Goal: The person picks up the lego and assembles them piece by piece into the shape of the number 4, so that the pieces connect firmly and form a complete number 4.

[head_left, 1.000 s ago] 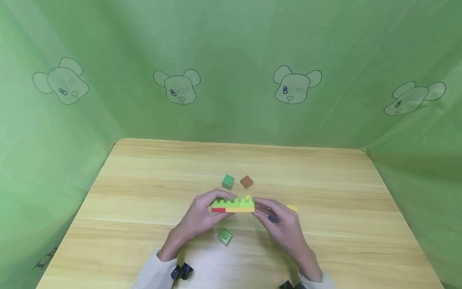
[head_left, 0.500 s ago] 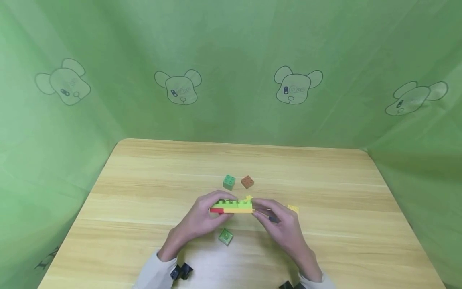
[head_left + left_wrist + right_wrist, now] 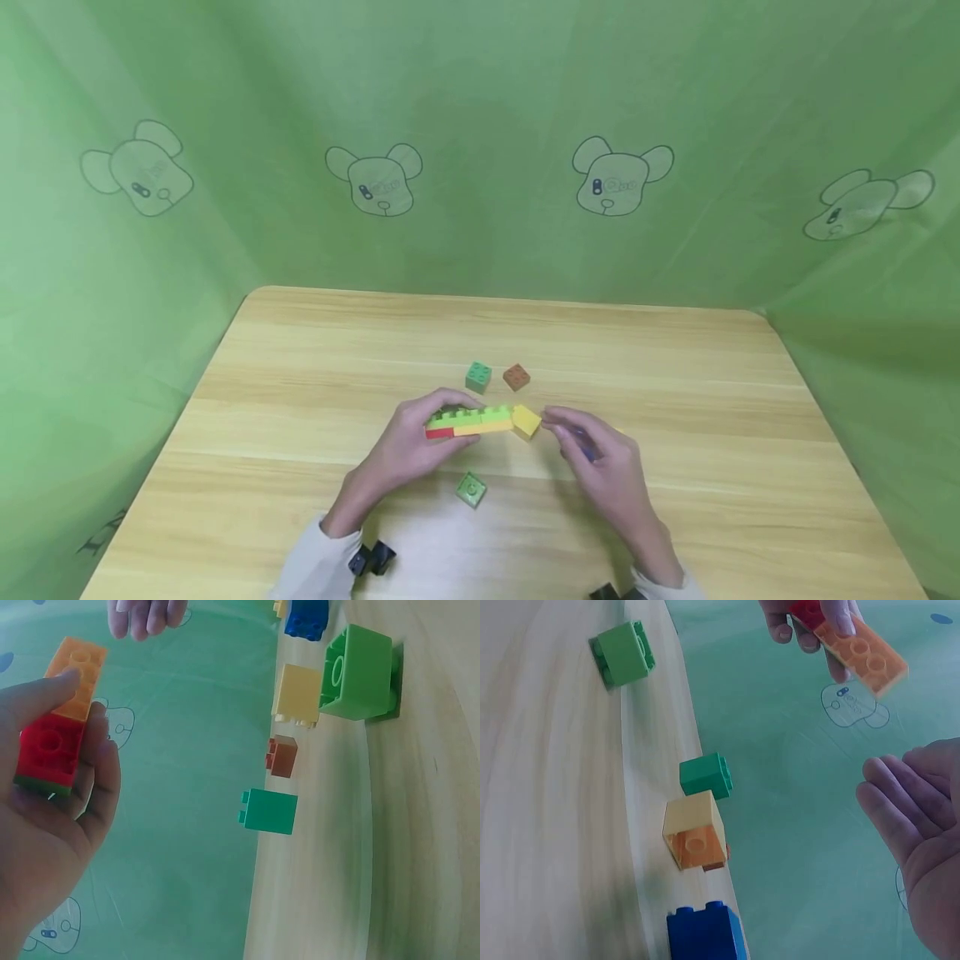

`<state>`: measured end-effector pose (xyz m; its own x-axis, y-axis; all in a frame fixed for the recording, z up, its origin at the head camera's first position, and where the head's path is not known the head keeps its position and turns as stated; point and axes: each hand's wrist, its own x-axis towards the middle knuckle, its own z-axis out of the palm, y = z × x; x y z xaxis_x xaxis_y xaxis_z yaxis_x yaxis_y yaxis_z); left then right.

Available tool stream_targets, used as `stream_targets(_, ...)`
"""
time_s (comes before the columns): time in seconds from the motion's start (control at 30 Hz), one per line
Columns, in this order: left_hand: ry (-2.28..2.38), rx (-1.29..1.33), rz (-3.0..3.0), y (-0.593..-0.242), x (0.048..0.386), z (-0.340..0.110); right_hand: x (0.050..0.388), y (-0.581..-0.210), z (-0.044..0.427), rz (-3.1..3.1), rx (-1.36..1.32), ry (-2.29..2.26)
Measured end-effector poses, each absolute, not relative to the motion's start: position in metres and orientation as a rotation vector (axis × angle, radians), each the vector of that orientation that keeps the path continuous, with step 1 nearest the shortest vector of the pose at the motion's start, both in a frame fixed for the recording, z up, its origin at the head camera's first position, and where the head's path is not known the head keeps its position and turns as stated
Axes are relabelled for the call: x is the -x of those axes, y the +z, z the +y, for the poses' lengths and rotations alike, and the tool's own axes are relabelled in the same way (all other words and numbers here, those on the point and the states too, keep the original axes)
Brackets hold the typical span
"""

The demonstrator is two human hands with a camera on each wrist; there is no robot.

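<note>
My left hand [image 3: 408,437] holds a flat stack of building bricks [image 3: 472,421], lime green with studs on top, red and orange-yellow beneath. In the left wrist view its hollow underside shows, with the thumb pressing on the orange part [image 3: 84,656] and fingers behind the red part [image 3: 51,746]. My right hand [image 3: 603,462] is apart from the stack, just right of it. In the right wrist view its fingers are relaxed and nothing is between them. A yellow brick [image 3: 527,422] shows between the stack's end and my right fingertips; it appears to lie on the table.
Behind the hands stand a green brick [image 3: 478,377] and a brown brick [image 3: 517,377]. Nearer lies a light green brick [image 3: 471,490]. A blue brick [image 3: 587,446] and another yellow piece [image 3: 618,431] are partly hidden by my right hand. Green curtain surrounds the wooden table [image 3: 337,333].
My left hand has moved the stack slightly left and tilted it, uncovering the yellow brick behind. The right hand has drawn away to the right from the stack's end.
</note>
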<state>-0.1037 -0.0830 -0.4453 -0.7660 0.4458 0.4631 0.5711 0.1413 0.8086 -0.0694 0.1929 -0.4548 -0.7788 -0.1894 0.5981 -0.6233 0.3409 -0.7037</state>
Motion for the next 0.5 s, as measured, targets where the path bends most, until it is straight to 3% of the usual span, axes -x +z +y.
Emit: stream_targets(0.5,-1.699,0.912,-2.392,-0.446,0.102,-0.081,0.061,-0.463,0.207,-2.274,-0.589,1.331)
